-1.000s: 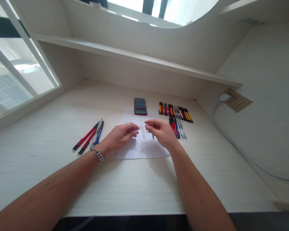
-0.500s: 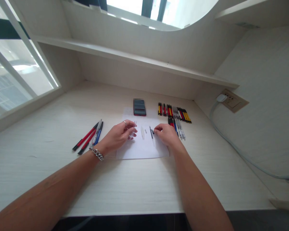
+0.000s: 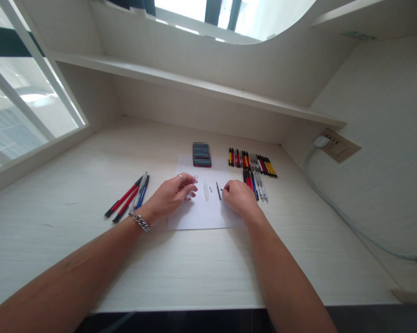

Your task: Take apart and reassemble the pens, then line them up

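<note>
The left hand point(image 3: 180, 190) pinched a clear tube point(image 3: 196, 179) over paper point(image 3: 204, 219) perhaps laid to corral small parts point(image 3: 206, 191); the right hand point(image 3: 239, 195), fingers narrowed, met a dark bit point(image 3: 221, 189), its grip hidden from me.

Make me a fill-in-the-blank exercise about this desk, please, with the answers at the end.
1. A clear plastic piece is held in the person's ____ hand.
2. The loose pen parts lie on a sheet whose colour is ____.
3. Of the four pens at far left, two have barrels that are mostly ____.
4. A white plug sits in the wall socket on the picture's ____ side.

Missing words: left; white; red; right.
</note>
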`<state>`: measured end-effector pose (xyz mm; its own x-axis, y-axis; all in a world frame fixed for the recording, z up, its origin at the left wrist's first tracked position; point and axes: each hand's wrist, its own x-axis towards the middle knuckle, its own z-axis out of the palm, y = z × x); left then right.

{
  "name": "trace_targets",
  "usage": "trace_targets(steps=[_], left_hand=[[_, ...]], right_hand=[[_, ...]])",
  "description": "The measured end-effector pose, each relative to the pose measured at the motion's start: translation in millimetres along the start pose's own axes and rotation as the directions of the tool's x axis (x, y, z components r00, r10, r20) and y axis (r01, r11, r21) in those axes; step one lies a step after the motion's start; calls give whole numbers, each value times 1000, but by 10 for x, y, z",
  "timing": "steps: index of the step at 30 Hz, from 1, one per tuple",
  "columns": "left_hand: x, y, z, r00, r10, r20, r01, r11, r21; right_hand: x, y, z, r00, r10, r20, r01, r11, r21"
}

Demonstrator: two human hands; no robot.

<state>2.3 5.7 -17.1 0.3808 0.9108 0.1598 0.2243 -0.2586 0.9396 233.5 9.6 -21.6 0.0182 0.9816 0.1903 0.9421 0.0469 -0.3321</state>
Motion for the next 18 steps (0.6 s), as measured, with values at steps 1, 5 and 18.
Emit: trace_targets(steps=[1,5,18], left_hand=[[0,-1,0,1000,10,-4,-10,1000,18],[-1,-31,7,999,31,-13,-31,999,37],[-35,61,3,994,103,23,-104,926,364]], right_hand=[[1,10,5,1000,9,1,-9,1000,-4],[35,25,-20,999,33,-7,-33,998,62],[-106,-382,-226,933,-331,-143,355,770,530]])
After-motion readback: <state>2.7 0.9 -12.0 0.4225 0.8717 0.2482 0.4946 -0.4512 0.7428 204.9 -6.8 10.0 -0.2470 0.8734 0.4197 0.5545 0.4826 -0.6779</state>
